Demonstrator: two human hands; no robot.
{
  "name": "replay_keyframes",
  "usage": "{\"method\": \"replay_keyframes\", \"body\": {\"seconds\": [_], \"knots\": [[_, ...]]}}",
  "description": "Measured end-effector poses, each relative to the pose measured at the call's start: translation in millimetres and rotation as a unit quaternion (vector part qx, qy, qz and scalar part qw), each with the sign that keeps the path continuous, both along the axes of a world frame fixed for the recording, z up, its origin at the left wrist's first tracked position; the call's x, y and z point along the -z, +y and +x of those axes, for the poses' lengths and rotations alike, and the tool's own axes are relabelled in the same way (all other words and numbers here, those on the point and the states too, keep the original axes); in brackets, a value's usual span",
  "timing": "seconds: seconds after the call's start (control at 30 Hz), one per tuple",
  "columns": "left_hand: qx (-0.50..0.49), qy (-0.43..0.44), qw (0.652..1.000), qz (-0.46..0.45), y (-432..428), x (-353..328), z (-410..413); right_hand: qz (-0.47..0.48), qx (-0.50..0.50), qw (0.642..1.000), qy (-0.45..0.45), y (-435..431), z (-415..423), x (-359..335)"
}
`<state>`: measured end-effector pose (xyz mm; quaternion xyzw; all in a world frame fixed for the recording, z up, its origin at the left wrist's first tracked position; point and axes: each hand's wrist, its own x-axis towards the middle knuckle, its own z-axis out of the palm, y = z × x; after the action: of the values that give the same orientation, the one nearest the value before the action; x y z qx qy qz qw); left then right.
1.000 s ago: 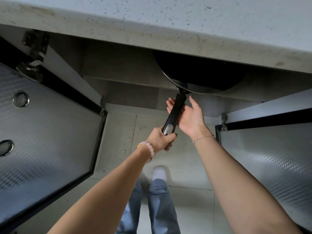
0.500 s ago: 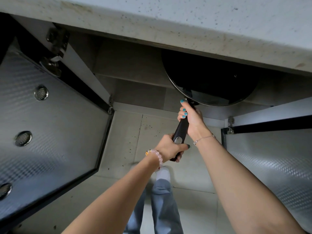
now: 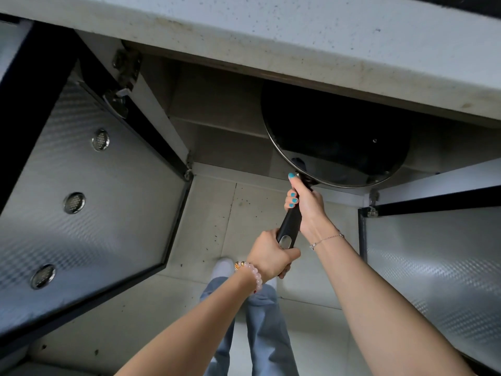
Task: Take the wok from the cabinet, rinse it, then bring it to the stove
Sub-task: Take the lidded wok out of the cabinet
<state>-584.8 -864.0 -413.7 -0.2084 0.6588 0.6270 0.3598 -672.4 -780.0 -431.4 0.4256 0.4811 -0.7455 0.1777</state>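
A black wok with a thin metal rim sticks partly out of the open cabinet, under the speckled countertop edge. Its black handle points down toward me. My right hand grips the handle's upper part, close to the wok's rim. My left hand is closed around the handle's lower end, by the silver tip. The far part of the wok is hidden under the counter.
The white speckled countertop overhangs the cabinet. An open door with round vents stands at the left and another open door at the right. Below are a tiled floor, my jeans and a white shoe.
My right hand closed around the handle near the rim. Both hands have drawn the wok further out of the cabinet, and more of its black bowl shows.
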Motion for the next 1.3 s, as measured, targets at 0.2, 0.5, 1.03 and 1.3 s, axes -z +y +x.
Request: {"method": "replay_keyframes", "body": {"seconds": [0.2,0.5,1.03,1.3], "knots": [[-0.012,-0.021,1.000,-0.005,-7,-17,23,0.016,-0.015,1.000,-0.012,-10,22,-14],[-0.055,-0.023,0.998,-0.008,-19,-32,78,0.039,-0.061,0.997,-0.018,-30,70,-28],[-0.123,-0.009,0.992,-0.017,-39,-50,214,0.048,-0.134,0.990,0.004,-66,197,-46],[-0.159,-0.009,0.987,-0.032,12,-80,267,0.045,-0.178,0.983,0.020,-26,245,-75]]}}
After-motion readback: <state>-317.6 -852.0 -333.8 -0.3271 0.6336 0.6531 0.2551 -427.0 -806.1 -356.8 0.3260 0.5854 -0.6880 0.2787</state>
